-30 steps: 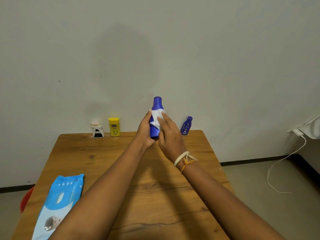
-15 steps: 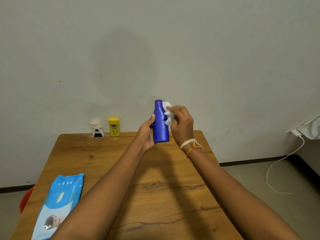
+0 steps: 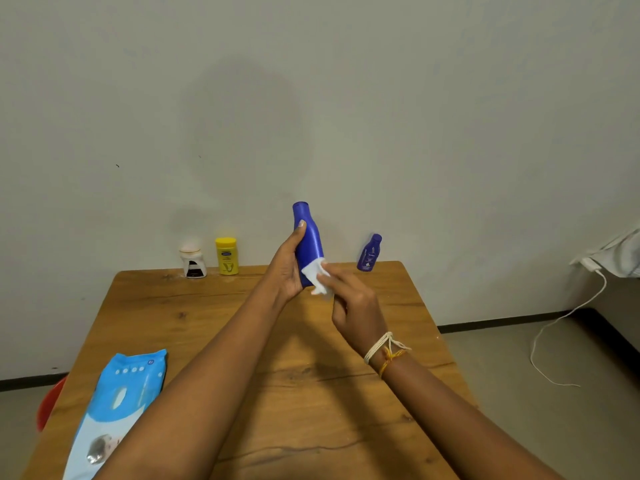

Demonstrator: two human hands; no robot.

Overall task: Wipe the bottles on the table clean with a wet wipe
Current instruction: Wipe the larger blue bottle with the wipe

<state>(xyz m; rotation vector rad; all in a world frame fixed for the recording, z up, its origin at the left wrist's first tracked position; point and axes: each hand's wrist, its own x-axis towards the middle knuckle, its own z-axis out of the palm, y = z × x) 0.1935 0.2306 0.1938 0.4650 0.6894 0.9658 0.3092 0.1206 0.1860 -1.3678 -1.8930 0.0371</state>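
My left hand [image 3: 285,268] grips a tall blue bottle [image 3: 307,237] and holds it upright above the far part of the wooden table [image 3: 311,393]. A white wet wipe [image 3: 317,278] is pinched in my right hand [image 3: 353,306] and pressed against the bottle's lower right side. Three more bottles stand along the table's far edge: a small blue one [image 3: 369,253] on the right, a yellow one [image 3: 227,256] and a white one with a dark label [image 3: 192,260] on the left.
A blue pack of wet wipes [image 3: 117,407] lies at the near left of the table. Something red [image 3: 48,403] shows beside the table's left edge. A white cable [image 3: 561,327] trails over the floor on the right. A wall rises right behind the table.
My right hand has slid the wipe down from beside the bottle's neck to its lower part. The left hand has shifted its thumb up the bottle, which now tilts slightly left.
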